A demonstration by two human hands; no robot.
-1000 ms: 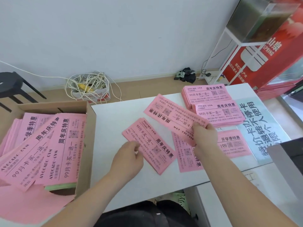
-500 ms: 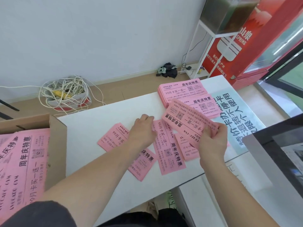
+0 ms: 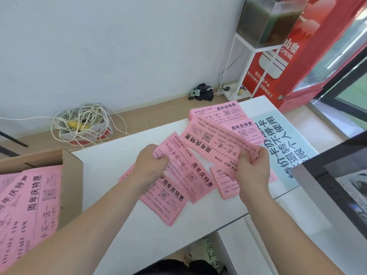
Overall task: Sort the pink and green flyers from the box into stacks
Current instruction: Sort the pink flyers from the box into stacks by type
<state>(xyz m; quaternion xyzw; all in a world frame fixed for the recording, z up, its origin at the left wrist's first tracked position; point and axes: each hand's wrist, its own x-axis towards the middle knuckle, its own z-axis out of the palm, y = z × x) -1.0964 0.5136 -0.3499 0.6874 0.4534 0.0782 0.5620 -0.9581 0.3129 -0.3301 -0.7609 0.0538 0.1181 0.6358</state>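
The left hand (image 3: 151, 165) is closed around the far left end of one pink flyer (image 3: 186, 167). The fingers are curled over the edge of the paper and the paper bends a little inside them. This flyer runs diagonally toward the near right and lies over another pink flyer (image 3: 168, 203), which is flat on the white table (image 3: 111, 161) and partly under the left wrist.

The right hand (image 3: 252, 169) grasps a thin bundle of pink flyers (image 3: 218, 143) at its near right end. The thumb presses on the printed face and the other fingers are curled under the bundle. The bundle is held above the table, tilted, and its far part covers the near edge of the sorted stacks. Below this hand one more loose flyer (image 3: 224, 181) lies on the table.

At the far right of the table there are two stacks of pink flyers, a far stack (image 3: 216, 112) and a nearer stack (image 3: 246, 130), overlapping each other. Just to the right of them lies a light blue notice sheet (image 3: 282, 147) with large dark characters.

At the left edge stands the open cardboard box (image 3: 73, 175), touching the side of the table. It is filled with pink flyers in disorder (image 3: 39, 195). On the floor behind the table there is a tangle of white cord (image 3: 83, 124).
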